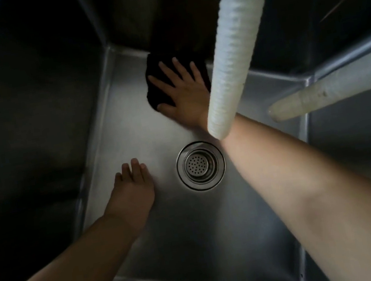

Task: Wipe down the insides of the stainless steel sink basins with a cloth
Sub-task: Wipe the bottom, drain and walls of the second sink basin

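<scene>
Two hands | right hand [185, 96] flat on cloth [158, 84] | hose [233, 47] hides wrist

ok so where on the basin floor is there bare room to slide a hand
Bare steel floor of the stainless steel sink basin lies between the round perforated drain strainer and the near wall. The far corner is crowded: right hand flat on the black cloth, under the white ribbed hose.

A kitchen wash-up spot, likely commercial: a deep, square-cornered stainless steel sink basin [159, 229] with a perforated drain strainer [200, 165], a neighbouring basin [359, 137] beyond the divider, and 2 white ribbed hoses [235, 47] hanging overhead.
</scene>
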`<state>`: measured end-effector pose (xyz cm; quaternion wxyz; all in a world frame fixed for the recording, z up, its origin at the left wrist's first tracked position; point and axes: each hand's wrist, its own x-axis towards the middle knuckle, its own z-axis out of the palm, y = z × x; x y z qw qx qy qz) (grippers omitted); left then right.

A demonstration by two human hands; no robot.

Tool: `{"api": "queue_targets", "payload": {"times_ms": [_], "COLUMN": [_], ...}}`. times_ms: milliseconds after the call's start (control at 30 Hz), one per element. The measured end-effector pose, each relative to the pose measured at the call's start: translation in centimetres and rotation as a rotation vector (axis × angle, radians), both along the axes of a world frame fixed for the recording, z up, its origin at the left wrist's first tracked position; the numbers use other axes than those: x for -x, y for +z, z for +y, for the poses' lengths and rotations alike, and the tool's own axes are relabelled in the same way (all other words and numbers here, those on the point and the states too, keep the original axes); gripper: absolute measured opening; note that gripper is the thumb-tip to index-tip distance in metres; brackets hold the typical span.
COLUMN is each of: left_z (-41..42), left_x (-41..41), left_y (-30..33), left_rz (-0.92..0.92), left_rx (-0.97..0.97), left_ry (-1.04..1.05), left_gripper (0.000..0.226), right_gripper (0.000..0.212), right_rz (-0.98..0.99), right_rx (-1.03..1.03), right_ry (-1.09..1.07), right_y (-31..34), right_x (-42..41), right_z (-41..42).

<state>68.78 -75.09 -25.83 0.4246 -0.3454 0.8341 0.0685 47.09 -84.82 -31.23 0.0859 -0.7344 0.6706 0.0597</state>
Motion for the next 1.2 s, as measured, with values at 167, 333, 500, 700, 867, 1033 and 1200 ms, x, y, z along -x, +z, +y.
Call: {"api": "queue_targets", "payload": {"times_ms": [167, 333, 500, 700, 867, 1033, 1200], "left_z": [0.1, 0.0, 0.2, 0.2, 0.0, 0.0, 0.0], "left_x": [0.0, 0.0, 0.1, -0.1, -0.5, -0.6, -0.4], "left_y": [-0.1, 0.2, 0.8, 0.8, 0.7, 0.5, 0.3], "left_rz": [-0.002, 0.0, 0.023, 0.036, 0.056, 0.08, 0.082], "left_rx": [0.008, 0.007, 0.01, 0.003, -0.016, -0.028, -0.021], "left_ry": [0.001, 0.01, 0.016, -0.001, 0.0, 0.007, 0.009], "left_gripper": [0.072, 0.072, 0.072, 0.075, 0.084, 0.078, 0.078], "right_gripper": [0.07, 0.075, 0.067, 0.076, 0.085, 0.096, 0.1], "right_rz": [0.053, 0.1, 0.068, 0.072, 0.039, -0.114, -0.241], "right_rx": [-0.036, -0.093, -0.073, -0.26, -0.557, -0.695, -0.82], "right_ry": [-0.131, -0.469, -0.664, -0.754, -1.032, -1.314, -1.136], "right_y": [-0.1, 0.2, 0.7, 1.2, 1.0, 1.6, 2.0], "right_x": [8.0, 13.1, 10.3, 2.5, -3.4, -10.2, -15.9], "right_z": [5.3, 11.6, 18.7, 27.7, 31.1, 31.0, 29.2]}}
